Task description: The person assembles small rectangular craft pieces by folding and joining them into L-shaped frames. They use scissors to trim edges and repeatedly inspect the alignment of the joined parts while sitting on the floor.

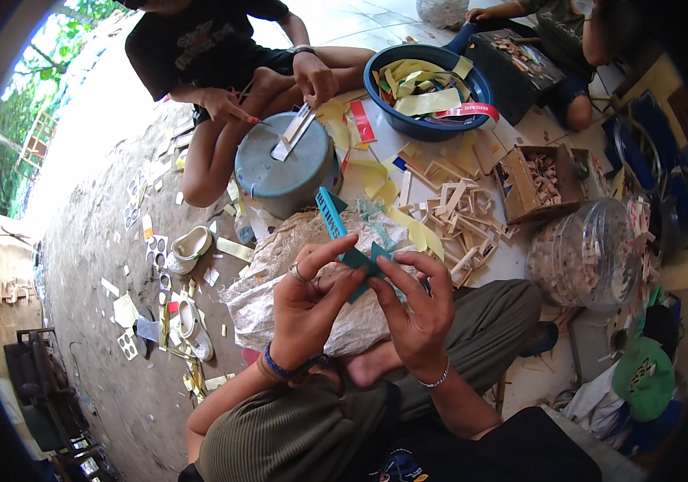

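Observation:
Both my hands grip one folded piece of teal card [356,259], held up over my lap. A narrow teal arm with dark print sticks out from it, up and to the left. My left hand [316,293] pinches the card between thumb and fingers on its left side. With thumb and fingertips, my right hand [416,301] holds the right-hand flap. Beneath the card, a white woven sack [268,309] lies across my lap and the ground in front of me. The fingers cover part of the card, so its full shape is hidden.
Ahead, a co-worker's hand [314,79] holds a pale strip over an upturned grey-blue tub [260,186]. A blue basin [416,126] holds paper scraps. Right of me are a pile of small wooden frames [455,210], a cardboard box [525,189] and a clear plastic jar [577,257]. Shoes [191,249] lie left.

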{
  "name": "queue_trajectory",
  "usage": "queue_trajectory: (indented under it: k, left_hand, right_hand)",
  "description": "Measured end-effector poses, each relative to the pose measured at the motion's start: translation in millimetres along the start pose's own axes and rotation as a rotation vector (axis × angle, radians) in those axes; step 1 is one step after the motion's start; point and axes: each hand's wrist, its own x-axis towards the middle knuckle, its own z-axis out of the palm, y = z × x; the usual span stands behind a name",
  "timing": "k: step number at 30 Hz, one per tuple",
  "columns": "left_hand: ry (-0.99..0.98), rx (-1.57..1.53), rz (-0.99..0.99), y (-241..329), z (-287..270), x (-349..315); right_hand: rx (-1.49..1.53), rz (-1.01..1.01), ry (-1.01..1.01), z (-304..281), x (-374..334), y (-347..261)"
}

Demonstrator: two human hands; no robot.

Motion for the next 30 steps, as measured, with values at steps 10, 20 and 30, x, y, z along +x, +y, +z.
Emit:
queue_trajectory:
  k: [10,20,30]
  left_hand:
    - [-0.004,-0.029,0.073,-8.0,-2.0,0.0]
    - [-0.070,0.439,0.360,-0.6,-8.5,7.4]
    - [-0.097,0.485,0.573,10.6,2.8,9.9]
  right_hand:
    - [0.114,0.035,0.002,-3.4,3.9,-1.6]
    - [0.458,0.223,-0.239,-20.2,14.5,8.3]
    - [0.909,0.354,-0.119,-17.2,0.2,12.0]
